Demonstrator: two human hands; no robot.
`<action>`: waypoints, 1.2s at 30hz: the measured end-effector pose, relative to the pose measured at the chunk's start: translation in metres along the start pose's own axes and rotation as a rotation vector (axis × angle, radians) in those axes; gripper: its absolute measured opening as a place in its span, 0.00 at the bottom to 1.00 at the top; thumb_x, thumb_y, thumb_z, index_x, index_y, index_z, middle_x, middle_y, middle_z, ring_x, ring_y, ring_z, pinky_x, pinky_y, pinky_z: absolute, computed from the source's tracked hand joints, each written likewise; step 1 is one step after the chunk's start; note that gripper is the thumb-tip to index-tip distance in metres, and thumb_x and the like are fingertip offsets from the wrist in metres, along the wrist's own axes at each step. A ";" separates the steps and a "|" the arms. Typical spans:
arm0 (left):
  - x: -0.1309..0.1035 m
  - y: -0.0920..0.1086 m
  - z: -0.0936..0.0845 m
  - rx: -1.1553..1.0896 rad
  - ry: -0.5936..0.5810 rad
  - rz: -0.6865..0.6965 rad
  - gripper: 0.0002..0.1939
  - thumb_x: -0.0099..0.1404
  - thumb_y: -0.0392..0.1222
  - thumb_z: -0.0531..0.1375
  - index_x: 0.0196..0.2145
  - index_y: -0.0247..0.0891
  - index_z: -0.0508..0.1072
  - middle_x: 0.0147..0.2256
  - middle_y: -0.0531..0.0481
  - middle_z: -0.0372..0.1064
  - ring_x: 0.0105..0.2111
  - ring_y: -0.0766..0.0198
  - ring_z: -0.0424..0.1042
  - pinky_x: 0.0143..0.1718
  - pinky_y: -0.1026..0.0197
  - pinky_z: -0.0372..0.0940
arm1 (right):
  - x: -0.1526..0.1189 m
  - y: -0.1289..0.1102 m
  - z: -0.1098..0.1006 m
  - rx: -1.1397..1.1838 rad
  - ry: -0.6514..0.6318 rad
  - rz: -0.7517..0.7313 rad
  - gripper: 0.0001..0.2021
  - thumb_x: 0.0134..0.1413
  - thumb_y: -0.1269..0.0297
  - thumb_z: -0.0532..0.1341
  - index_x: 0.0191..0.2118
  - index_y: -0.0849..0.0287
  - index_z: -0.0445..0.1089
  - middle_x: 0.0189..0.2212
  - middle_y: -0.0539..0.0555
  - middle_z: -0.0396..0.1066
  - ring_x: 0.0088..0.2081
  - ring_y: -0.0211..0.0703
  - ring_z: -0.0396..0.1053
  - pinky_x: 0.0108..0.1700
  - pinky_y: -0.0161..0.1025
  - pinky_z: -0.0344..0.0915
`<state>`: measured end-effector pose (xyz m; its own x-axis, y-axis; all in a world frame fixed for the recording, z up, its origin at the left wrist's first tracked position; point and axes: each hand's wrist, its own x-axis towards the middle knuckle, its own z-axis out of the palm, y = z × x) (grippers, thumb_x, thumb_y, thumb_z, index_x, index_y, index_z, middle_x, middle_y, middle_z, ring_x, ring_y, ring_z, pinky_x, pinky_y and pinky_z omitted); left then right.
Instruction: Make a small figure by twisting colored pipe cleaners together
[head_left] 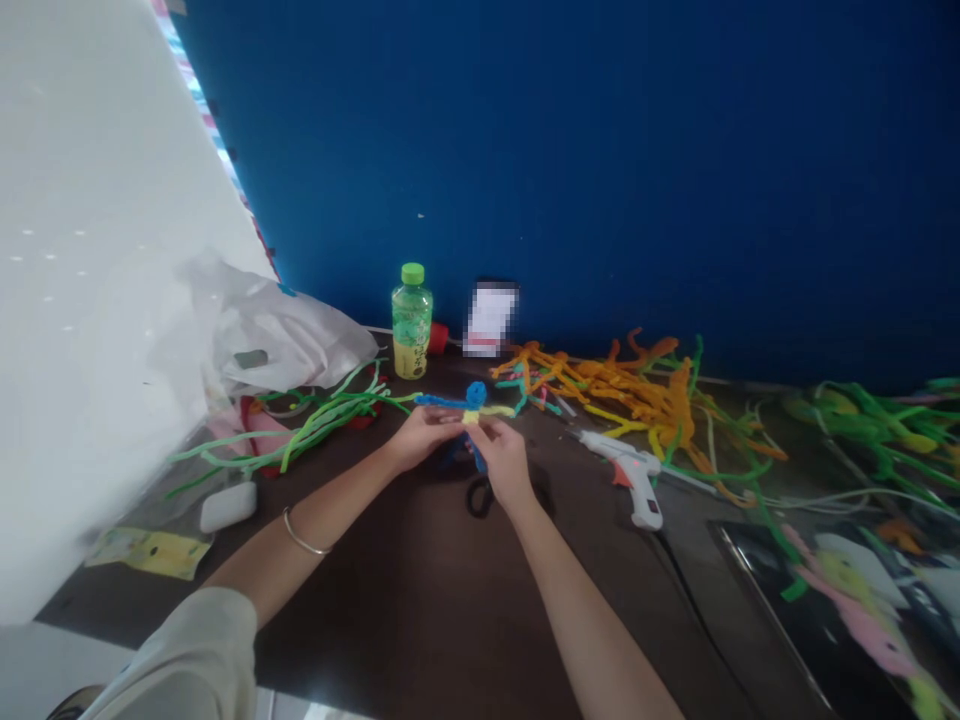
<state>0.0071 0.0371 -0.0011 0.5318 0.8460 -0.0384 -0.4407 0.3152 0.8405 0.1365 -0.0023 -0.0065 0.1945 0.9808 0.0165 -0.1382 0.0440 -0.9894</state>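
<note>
Between both hands is a small pipe cleaner figure (475, 394) with a coiled blue head, a yellow middle, one blue arm and one pale yellow arm. My left hand (421, 437) pinches it from the left, fingers closed near its middle. From the right, my right hand (502, 452) closes on the yellow part and the blue strands hanging below. My fingertips hide some of the figure. Black scissor handles (478, 496) lie on the dark table (420, 600), partly covered by my right hand. A white glue gun (630, 470) with an orange trigger rests to the right.
Green pipe cleaners (315, 425) spread at left beside a white plastic bag (292, 330). A green-capped bottle (412, 325) and a propped phone (490, 320) stand at the back. Orange pipe cleaners (637, 385) pile up at right. A white case (228, 507) sits at left.
</note>
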 end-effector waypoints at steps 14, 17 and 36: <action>-0.003 -0.010 0.001 0.275 0.034 0.071 0.17 0.47 0.44 0.65 0.35 0.32 0.75 0.33 0.43 0.73 0.34 0.61 0.71 0.40 0.60 0.63 | 0.000 0.005 0.002 0.112 -0.032 -0.022 0.11 0.33 0.61 0.67 0.27 0.59 0.70 0.23 0.49 0.70 0.29 0.39 0.68 0.37 0.39 0.63; -0.004 -0.010 0.003 0.244 0.036 0.062 0.17 0.48 0.45 0.64 0.34 0.32 0.75 0.32 0.44 0.73 0.34 0.62 0.71 0.41 0.60 0.62 | -0.001 0.005 0.003 0.071 -0.017 -0.052 0.10 0.36 0.61 0.66 0.26 0.60 0.69 0.22 0.48 0.70 0.28 0.39 0.67 0.37 0.39 0.63; -0.004 -0.006 0.010 -0.071 0.131 -0.017 0.15 0.49 0.47 0.64 0.23 0.30 0.71 0.18 0.52 0.64 0.20 0.71 0.65 0.25 0.66 0.61 | -0.003 0.006 0.009 0.242 -0.029 0.114 0.15 0.40 0.51 0.62 0.25 0.60 0.69 0.19 0.49 0.67 0.21 0.36 0.64 0.24 0.33 0.61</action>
<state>0.0153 0.0271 -0.0006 0.4430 0.8876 -0.1263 -0.4849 0.3557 0.7990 0.1261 -0.0031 -0.0107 0.1373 0.9868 -0.0853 -0.3861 -0.0260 -0.9221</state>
